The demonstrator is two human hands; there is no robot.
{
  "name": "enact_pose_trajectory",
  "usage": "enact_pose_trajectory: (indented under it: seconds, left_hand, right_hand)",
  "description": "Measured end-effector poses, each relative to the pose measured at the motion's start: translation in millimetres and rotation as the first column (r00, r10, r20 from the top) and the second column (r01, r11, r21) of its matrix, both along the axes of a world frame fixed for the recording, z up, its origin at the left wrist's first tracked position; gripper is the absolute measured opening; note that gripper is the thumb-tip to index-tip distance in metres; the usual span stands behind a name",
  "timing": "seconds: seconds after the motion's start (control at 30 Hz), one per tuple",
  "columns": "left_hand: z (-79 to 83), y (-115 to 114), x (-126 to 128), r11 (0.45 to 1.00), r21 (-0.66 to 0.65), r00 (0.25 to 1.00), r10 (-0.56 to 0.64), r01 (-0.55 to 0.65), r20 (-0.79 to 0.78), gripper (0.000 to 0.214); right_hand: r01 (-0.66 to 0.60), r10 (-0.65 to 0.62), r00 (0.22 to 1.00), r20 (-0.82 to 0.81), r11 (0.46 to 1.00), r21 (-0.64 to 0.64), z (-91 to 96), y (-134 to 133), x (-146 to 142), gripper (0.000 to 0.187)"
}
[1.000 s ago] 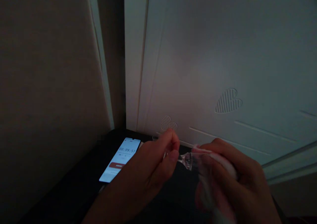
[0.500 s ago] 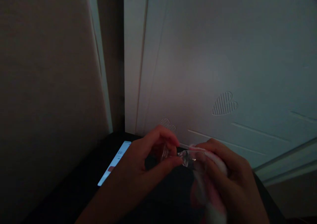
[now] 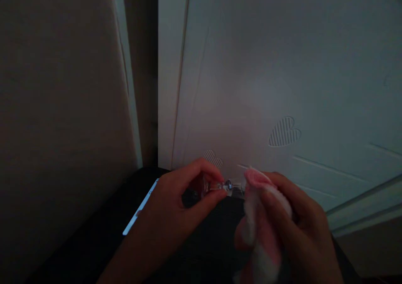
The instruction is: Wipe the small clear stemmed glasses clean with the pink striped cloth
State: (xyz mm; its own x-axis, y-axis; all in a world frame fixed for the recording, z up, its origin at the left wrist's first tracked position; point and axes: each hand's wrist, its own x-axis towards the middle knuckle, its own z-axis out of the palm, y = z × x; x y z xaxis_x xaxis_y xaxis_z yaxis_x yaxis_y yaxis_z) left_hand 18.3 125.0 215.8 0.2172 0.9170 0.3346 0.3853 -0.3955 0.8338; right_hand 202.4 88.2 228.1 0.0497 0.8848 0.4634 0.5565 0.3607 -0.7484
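In the dim head view, my left hand [image 3: 180, 202] pinches a small clear glass piece [image 3: 230, 185] between thumb and fingers. It lies sideways and looks like a glass with a knobbed stem, though my fingers and the dark hide much of it. A pink and white fluffy cloth [image 3: 264, 225] is bunched in my right hand [image 3: 303, 217], its lower end hanging down. The cloth's upper part is at the right end of the glass piece; whether they touch I cannot tell.
A lit phone [image 3: 140, 211] lies on the dark surface [image 3: 201, 254], left of my left forearm. Behind stands a white panel [image 3: 238, 87] with embossed hearts, and a plain wall [image 3: 63, 87] rises on the left.
The cloth has come up and turned in my right hand, its pink top now facing up. The glass piece has shifted slightly up and left. My left hand now covers more of the phone.
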Motion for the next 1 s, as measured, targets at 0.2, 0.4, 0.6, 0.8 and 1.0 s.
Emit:
enact_pose_trajectory:
  seconds: [0.2, 0.4, 0.6, 0.8, 1.0]
  left_hand:
    - [0.5, -2, 6, 1.0, -0.023, 0.935, 0.019, -0.012, 0.353, 0.009]
    - [5.6, -4, 7, 0.981, -0.193, 0.876, 0.066, 0.031, 0.477, 0.013]
    - [4.7, -4, 3, 0.951, -0.283, 0.769, 0.089, 0.123, 0.633, 0.019]
    - [4.1, 1, -5, 0.944, -0.251, 0.705, 0.028, 0.215, 0.709, 0.024]
    - [4.5, -6, 0, 0.942, -0.307, 0.764, 0.1, 0.133, 0.637, 0.017]
  right_hand:
    - [-0.066, 0.062, 0.997, -0.043, 0.993, -0.098, -3.7, 7, -12, 0.024]
    - [-0.063, 0.059, 0.997, -0.056, 0.996, -0.066, -8.8, 8, -18, 0.022]
    - [-0.143, 0.14, 0.989, -0.053, 0.988, -0.053, -5.0, 5, -20, 0.018]
    - [-0.218, 0.217, 0.976, -0.022, 0.975, -0.053, 3.0, -4, -17, 0.015]
    - [-0.2, 0.196, 0.977, -0.086, 0.979, -0.044, 3.1, -9, -23, 0.02]
